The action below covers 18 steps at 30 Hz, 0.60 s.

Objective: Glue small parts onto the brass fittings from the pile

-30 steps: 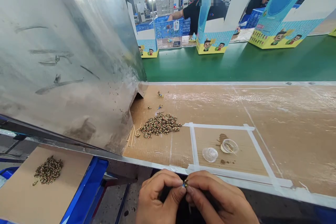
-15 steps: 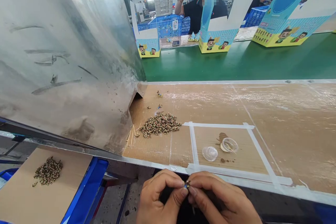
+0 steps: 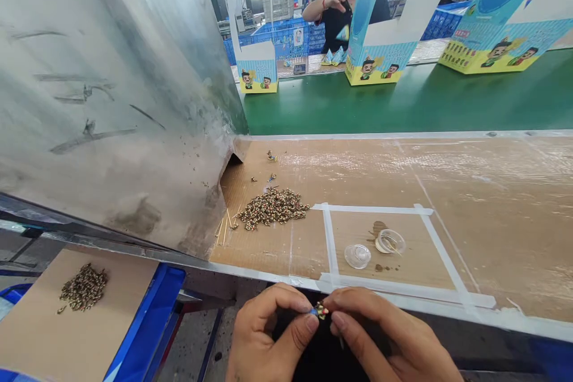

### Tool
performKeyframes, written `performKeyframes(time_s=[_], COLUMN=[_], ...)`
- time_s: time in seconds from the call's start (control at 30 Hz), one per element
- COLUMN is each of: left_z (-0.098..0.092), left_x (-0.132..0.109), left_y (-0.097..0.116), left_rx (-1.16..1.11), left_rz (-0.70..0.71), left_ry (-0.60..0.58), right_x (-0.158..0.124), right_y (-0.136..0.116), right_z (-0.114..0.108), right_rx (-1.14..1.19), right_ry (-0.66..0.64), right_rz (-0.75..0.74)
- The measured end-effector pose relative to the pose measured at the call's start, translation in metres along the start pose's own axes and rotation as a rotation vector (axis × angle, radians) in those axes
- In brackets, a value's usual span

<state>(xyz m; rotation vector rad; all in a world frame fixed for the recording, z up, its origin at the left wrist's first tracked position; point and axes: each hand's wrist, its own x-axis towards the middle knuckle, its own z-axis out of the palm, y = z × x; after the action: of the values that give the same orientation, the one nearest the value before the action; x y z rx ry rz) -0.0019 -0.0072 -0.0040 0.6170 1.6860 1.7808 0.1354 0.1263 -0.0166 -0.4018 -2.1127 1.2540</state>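
"Small gold part (image 3: 320,310), where's it sitting?"
"Btwn fingertips, L hand (image 3: 266,328) & R hand (image 3: 385,334) meeting just past bench edge (image 3: 403,305)."
"Both clamping it?"
"Yep, both pinching it tight."

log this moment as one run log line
left hand: pinching small part | right hand: pinching same part | nearby: parts pile
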Motion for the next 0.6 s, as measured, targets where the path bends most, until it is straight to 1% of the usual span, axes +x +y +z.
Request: performKeyframes(time_s=[0.1, 0.2, 0.27, 0.37, 0.43, 0.53, 0.6], left_z=[0.001, 0.002, 0.001, 0.000, 0.000, 0.000, 0.001], left_x=[0.000, 0.001, 0.002, 0.002, 0.002, 0.003, 0.002], left_y=[0.005, 0.009, 0.009, 0.007, 0.006, 0.006, 0.008], left_rx=[-0.098, -0.176, -0.193, -0.195, -0.215, -0.230, -0.216], left_rz=[-0.090, -0.151, -0.187, -0.244, -0.274, -0.286, -0.285], left_ry=[-0.014, -0.056, -0.086, -0.098, -0.102, -0.114, -0.120], right_x=[0.005, 0.005, 0.000, -0.009, -0.012, -0.008, -0.002], right_y=[0.001, 0.003, 0.006, 0.012, 0.013, 0.011, 0.008], right_z=[-0.001, 0.002, 0.007, 0.015, 0.019, 0.017, 0.012], right_rx=[0.041, 0.078, 0.074, 0.064, 0.067, 0.070, 0.090], right_ry=[-0.027, -0.069, -0.059, 0.029, 0.062, 0.050, 0.000], right_rz=[-0.094, -0.139, -0.132, -0.070, -0.040, -0.062, -0.093])
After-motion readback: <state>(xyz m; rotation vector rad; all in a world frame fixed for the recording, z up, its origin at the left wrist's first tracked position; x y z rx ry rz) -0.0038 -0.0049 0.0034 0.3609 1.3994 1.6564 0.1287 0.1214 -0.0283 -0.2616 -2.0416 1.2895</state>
